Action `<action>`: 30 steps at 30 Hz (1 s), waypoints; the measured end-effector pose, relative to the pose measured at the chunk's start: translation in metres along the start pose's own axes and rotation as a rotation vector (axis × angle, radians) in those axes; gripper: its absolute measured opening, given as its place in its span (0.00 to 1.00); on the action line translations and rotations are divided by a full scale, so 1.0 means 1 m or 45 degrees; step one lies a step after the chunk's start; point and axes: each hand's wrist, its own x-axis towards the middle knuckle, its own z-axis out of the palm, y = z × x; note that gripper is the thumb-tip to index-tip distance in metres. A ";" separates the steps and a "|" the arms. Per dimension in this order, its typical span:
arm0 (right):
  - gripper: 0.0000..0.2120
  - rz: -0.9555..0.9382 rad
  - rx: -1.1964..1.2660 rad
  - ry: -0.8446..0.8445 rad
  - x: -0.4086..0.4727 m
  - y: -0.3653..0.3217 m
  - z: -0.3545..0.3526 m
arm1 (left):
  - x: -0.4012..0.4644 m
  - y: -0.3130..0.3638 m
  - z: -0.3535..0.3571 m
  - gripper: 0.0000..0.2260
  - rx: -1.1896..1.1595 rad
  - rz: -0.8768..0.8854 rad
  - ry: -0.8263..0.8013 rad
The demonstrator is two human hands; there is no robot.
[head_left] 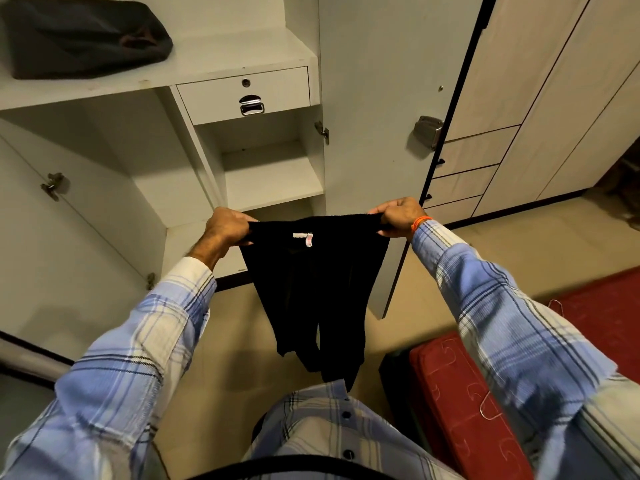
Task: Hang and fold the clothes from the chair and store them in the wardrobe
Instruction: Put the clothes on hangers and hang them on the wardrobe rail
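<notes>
A black garment point(311, 282) with a white label at its waistband hangs in front of me, stretched between both hands. My left hand point(227, 226) grips its left top corner. My right hand point(398, 216) grips the right top corner. The cloth's lower ends dangle above the floor. Behind it stands the open wardrobe point(270, 174) with white shelves and a drawer point(242, 93). A dark folded cloth point(86, 36) lies on the upper shelf at the top left.
The wardrobe's right door point(381, 98) stands open beside the garment, the left door point(52, 220) open at the left. A red mattress point(460, 393) with wire hangers point(488, 408) lies at the lower right. Beige floor lies below.
</notes>
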 end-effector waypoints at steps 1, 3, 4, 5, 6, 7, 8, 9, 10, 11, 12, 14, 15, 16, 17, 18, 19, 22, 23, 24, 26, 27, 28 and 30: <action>0.12 -0.002 0.026 -0.009 -0.001 0.001 -0.001 | -0.002 0.000 0.000 0.07 -0.024 0.008 -0.044; 0.12 -0.016 0.078 -0.036 -0.001 0.004 -0.001 | -0.002 0.000 0.001 0.09 -0.059 0.010 -0.040; 0.13 -0.028 0.100 -0.046 -0.001 0.005 -0.001 | -0.001 0.000 0.001 0.08 -0.048 0.004 -0.008; 0.13 -0.031 0.125 -0.045 0.002 0.007 0.000 | -0.001 -0.001 0.001 0.06 -0.026 0.001 0.027; 0.13 -0.029 0.147 -0.036 0.003 0.008 0.000 | -0.001 -0.002 0.000 0.05 0.000 0.007 0.049; 0.12 -0.030 0.151 -0.022 0.005 0.009 0.000 | -0.003 -0.002 0.000 0.05 0.022 0.032 0.045; 0.11 -0.052 0.110 -0.009 0.007 0.010 0.000 | -0.003 -0.003 0.000 0.08 0.054 0.071 0.014; 0.11 -0.098 0.022 -0.005 0.010 0.012 0.000 | -0.004 -0.003 -0.001 0.10 0.101 0.113 -0.031; 0.13 -0.152 -0.096 -0.011 0.009 0.013 0.000 | -0.005 -0.004 -0.001 0.11 0.180 0.142 -0.070; 0.15 -0.201 -0.211 -0.009 0.007 0.013 0.000 | -0.006 -0.004 0.000 0.11 0.281 0.164 -0.090; 0.16 -0.237 -0.308 0.007 0.005 0.013 0.000 | -0.007 -0.005 0.001 0.11 0.379 0.180 -0.076; 0.18 -0.296 -0.418 0.054 0.002 0.012 0.002 | -0.008 -0.006 0.004 0.12 0.489 0.204 0.034; 0.18 -0.323 -0.443 0.084 0.001 0.012 0.004 | -0.008 -0.007 0.005 0.12 0.497 0.227 0.093; 0.17 -0.364 -0.455 0.113 0.002 0.013 0.007 | -0.008 -0.009 0.006 0.11 0.483 0.258 0.143; 0.16 -0.393 -0.458 0.146 0.003 0.014 0.009 | -0.007 -0.012 0.006 0.11 0.459 0.290 0.185; 0.15 -0.416 -0.449 0.174 0.005 0.015 0.010 | -0.006 -0.015 0.005 0.11 0.444 0.311 0.216; 0.14 -0.431 -0.438 0.200 0.006 0.016 0.011 | -0.005 -0.017 0.003 0.11 0.452 0.326 0.240; 0.13 -0.442 -0.384 0.189 0.009 0.017 0.005 | -0.006 -0.019 -0.006 0.16 0.528 0.328 0.312; 0.11 -0.446 -0.353 0.150 0.008 0.017 0.004 | -0.005 -0.020 -0.009 0.16 0.479 0.321 0.310; 0.09 -0.447 -0.288 0.104 0.008 0.017 0.004 | -0.004 -0.019 -0.010 0.16 0.365 0.308 0.283; 0.06 -0.444 -0.055 0.022 0.005 0.016 0.005 | -0.005 -0.018 -0.011 0.14 0.055 0.291 0.173; 0.07 -0.430 0.075 -0.018 0.004 0.015 0.005 | -0.006 -0.017 -0.010 0.11 -0.097 0.299 0.105; 0.08 -0.418 0.178 -0.061 0.002 0.013 0.006 | -0.009 -0.015 -0.008 0.08 -0.220 0.309 0.053; 0.09 -0.413 0.322 -0.161 -0.002 0.009 0.006 | -0.013 -0.011 -0.006 0.03 -0.383 0.345 0.003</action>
